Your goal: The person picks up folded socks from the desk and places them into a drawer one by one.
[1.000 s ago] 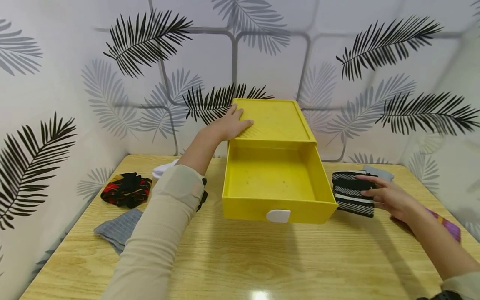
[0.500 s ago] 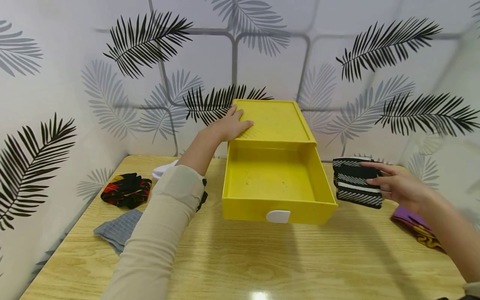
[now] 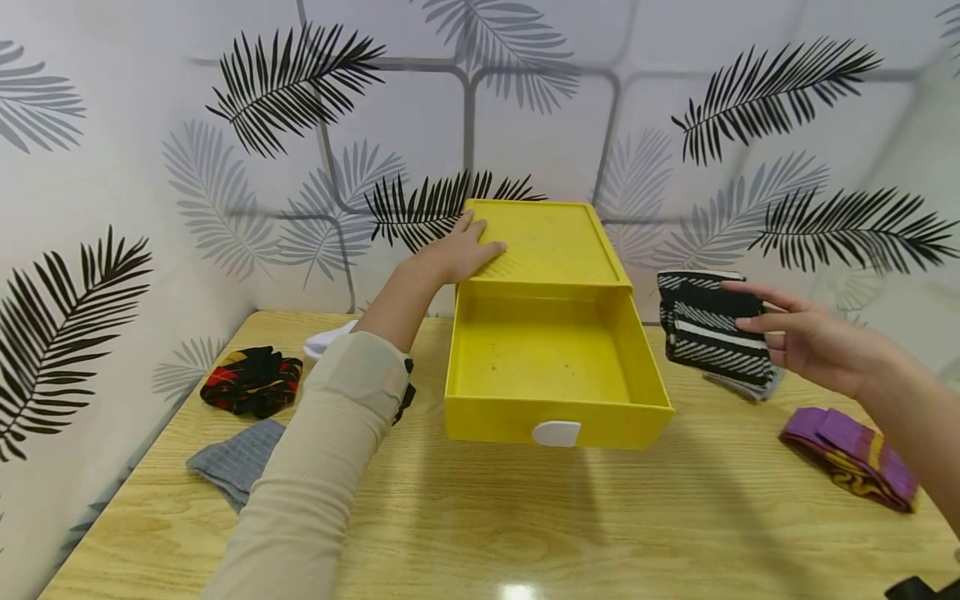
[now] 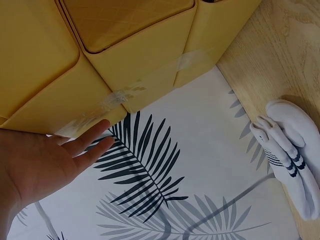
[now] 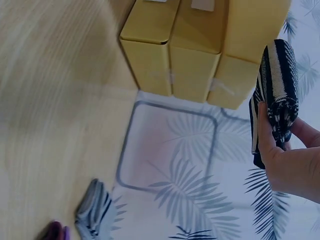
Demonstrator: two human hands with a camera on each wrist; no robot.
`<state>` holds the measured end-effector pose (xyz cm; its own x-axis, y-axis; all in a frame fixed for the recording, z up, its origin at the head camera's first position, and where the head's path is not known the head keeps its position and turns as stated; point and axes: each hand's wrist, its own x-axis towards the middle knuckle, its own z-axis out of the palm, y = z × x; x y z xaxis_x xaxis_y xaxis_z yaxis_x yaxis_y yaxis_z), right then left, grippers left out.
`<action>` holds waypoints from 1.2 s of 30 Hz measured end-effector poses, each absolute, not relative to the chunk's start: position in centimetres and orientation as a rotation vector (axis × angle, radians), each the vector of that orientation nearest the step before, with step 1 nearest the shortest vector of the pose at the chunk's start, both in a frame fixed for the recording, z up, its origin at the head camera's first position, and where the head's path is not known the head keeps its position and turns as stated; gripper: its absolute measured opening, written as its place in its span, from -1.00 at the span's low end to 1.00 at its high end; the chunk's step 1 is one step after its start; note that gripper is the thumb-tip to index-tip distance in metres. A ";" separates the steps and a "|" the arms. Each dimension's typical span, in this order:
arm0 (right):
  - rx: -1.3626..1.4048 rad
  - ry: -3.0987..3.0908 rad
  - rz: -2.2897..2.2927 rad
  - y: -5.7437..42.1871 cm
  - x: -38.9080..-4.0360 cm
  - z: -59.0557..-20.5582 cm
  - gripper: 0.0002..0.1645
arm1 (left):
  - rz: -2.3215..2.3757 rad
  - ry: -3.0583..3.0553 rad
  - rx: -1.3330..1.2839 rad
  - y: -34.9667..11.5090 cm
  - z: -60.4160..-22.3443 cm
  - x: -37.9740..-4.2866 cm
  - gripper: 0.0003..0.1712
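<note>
A folded pair of black-and-white striped socks [image 3: 712,325] is pinched by my right hand [image 3: 832,337], thumb on one side and fingers on the other. The bundle is lifted off the table, just right of the yellow drawer unit [image 3: 555,242]. In the right wrist view the same striped socks [image 5: 275,95] appear edge-on in the hand [image 5: 295,167]. My left hand [image 3: 457,250] rests on the unit's top left edge, fingers extended. The unit's top drawer [image 3: 495,417], with a white handle [image 3: 557,433], is pulled out and holds nothing.
Right of the unit lie grey socks [image 3: 746,385], partly hidden by the striped ones, and a purple-and-yellow folded bundle [image 3: 855,458]. To the left are a black-red patterned bundle [image 3: 251,379], a grey folded piece [image 3: 240,458] and white socks [image 4: 290,155]. A patterned wall [image 3: 540,125] stands behind.
My right hand has raised the striped socks from the table, uncovering the grey socks and the purple bundle. The left hand and the drawer stay as they were.
</note>
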<state>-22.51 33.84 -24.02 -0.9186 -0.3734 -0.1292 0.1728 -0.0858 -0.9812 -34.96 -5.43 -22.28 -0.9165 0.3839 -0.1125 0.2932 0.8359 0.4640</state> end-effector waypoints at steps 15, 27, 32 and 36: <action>-0.180 1.805 -2.018 29.1 -21.5 -19.7 -0.48 | 0.652 2.834 0.524 -5.4 -22.2 -34.7 -0.19; -0.119 1.637 -2.023 21.8 -20.8 -19.7 -0.37 | 0.663 2.832 0.517 -5.3 -22.2 -34.4 -0.20; -0.131 1.651 -1.945 18.8 -20.9 -19.9 -0.33 | 0.649 2.855 0.511 -5.2 -22.2 -34.4 -0.20; -0.163 1.663 -1.888 17.2 -21.2 -20.4 -0.36 | 0.634 2.875 0.517 -5.2 -22.3 -34.3 -0.21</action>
